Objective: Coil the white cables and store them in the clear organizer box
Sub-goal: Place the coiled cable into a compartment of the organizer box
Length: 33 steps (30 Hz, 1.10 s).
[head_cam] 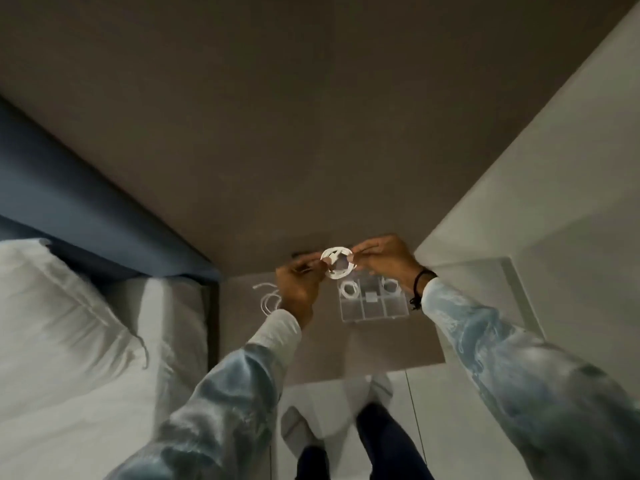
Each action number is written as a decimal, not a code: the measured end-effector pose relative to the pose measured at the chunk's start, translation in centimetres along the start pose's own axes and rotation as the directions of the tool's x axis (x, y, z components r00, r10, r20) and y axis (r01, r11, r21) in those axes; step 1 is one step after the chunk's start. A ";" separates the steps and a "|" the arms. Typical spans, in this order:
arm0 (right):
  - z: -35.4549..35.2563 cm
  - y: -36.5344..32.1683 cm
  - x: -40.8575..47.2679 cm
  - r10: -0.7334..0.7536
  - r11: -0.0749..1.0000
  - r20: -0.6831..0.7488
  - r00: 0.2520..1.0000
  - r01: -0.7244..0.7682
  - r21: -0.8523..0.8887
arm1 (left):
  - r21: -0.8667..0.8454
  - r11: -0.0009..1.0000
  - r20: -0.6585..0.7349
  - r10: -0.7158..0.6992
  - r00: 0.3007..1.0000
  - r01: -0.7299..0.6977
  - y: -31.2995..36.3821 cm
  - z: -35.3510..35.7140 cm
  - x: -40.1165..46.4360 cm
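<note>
A white cable wound into a small coil (337,264) is held up between both hands, above the table. My left hand (300,285) pinches its left side and my right hand (382,259) pinches its right side. Below the coil lies the clear organizer box (374,311) with several compartments; two coiled white cables (349,289) sit in its far compartments and a small white piece is in the middle one. A loose white cable (268,299) lies on the table left of my left hand, partly hidden by it.
The small brown table (398,344) stands against a brown wall. A bed with a white pillow (62,306) and blue headboard (86,209) is on the left. A white wall (554,168) is on the right. My feet (346,410) stand on the pale floor below.
</note>
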State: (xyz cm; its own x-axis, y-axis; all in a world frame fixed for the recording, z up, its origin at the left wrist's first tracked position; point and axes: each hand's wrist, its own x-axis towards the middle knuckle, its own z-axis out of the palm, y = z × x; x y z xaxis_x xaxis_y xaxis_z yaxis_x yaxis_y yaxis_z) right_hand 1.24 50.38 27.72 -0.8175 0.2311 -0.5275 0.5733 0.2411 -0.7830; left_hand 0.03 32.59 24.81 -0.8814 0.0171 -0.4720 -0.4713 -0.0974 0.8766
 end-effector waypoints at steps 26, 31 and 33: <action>10.6 31.0 18.3 -0.130 0.790 -0.044 0.991 0.077 -0.608 | 0.843 0.499 0.107 0.214 0.971 -0.203 -32.0 -0.2 15.8; 13.1 29.3 17.5 -0.240 0.831 -0.058 0.969 0.174 -0.529 | 0.620 0.758 -0.502 0.184 0.845 0.203 -32.2 -6.4 15.4; 14.9 28.6 17.4 -0.267 0.815 0.012 0.964 0.233 -0.530 | 0.512 0.780 -0.671 0.102 0.735 0.360 -32.0 -8.8 16.3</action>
State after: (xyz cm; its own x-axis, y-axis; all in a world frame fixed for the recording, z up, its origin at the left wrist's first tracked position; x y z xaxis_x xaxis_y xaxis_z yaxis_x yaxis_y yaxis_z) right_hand 2.58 47.23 -8.78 -0.9416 0.1467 -0.3031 0.3057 0.7499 -0.5867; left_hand 1.06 27.28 -11.78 -0.6748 -0.6646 -0.3209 -0.7004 0.4398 0.5622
